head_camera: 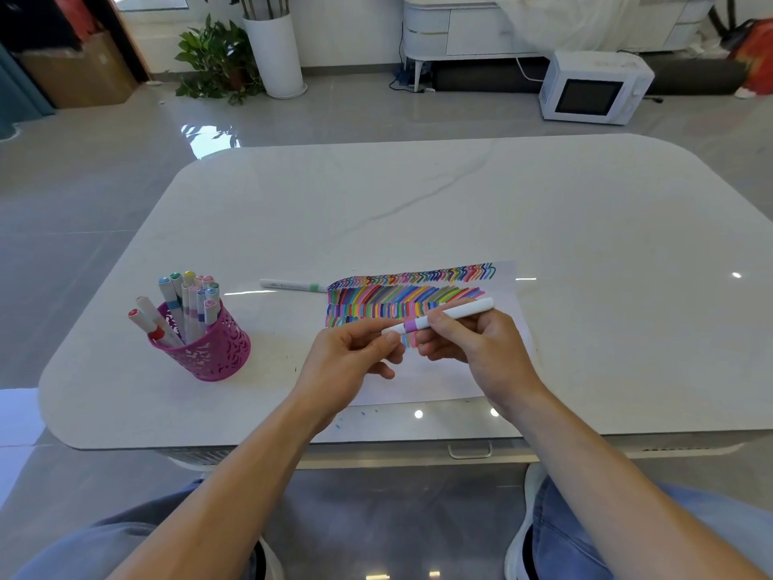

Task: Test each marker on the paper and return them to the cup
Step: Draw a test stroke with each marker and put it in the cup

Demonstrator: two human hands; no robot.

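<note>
**Above the paper, two hands on one marker**

Over the near edge of the paper (439, 383), both hands hold a white marker (460, 311) with a purple band, lying nearly level and clear of the sheet. The right hand (481, 349) grips the barrel with curled fingers. The left hand (351, 362) pinches the marker's left end between thumb and forefinger, just beside the band. Whether that end is capped cannot be told.

The far half of the paper is filled with rows of coloured strokes. To the left on the desk (418, 203) stands a pink cut-out cup (213, 349), well apart from the hands, with many capped markers (190, 299) upright or leaning in it. A loose marker (293, 284) with a green band lies flat between cup and paper, at the sheet's far left corner.
</note>
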